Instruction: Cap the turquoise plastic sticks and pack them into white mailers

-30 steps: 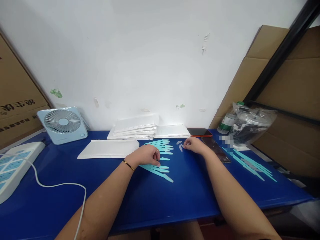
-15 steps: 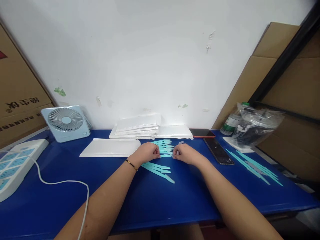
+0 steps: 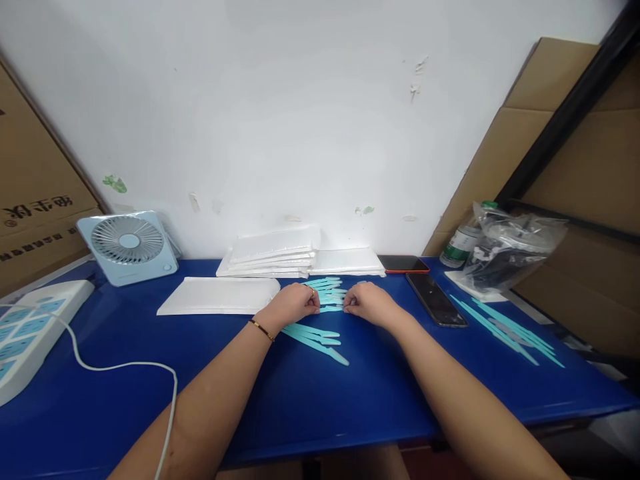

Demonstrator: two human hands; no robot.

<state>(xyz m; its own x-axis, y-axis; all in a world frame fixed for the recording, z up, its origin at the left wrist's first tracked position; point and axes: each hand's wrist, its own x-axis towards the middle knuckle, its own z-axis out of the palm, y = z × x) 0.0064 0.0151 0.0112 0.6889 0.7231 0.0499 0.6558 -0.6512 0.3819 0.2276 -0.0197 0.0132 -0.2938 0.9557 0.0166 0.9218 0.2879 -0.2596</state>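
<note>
My left hand (image 3: 291, 304) is closed in a pinch on a teal eyebrow razor (image 3: 331, 309), whose slim end points right. Opposite it, my right hand (image 3: 369, 304) has its fingers pinched at that razor's tip; whether they also hold a small clear cover is hidden. Just beyond the fingers lies a fan of similar teal razors (image 3: 329, 283). Several more razors (image 3: 320, 342) lie on the near side of my left wrist, partly under it.
White padded sleeves (image 3: 273, 250) are stacked by the wall, with a single sleeve (image 3: 215, 295) at left. Two phones (image 3: 436, 300) and more teal sticks (image 3: 505, 330) lie right. A fan (image 3: 131, 247), power strip (image 3: 43, 320), bottle (image 3: 460, 245) and bagged item (image 3: 515, 247) stand around.
My right hand has moved slightly left, so its fingertips now meet the razor's end. The translucent piece seen by its fingers before is now hidden. My left hand stays in place.
</note>
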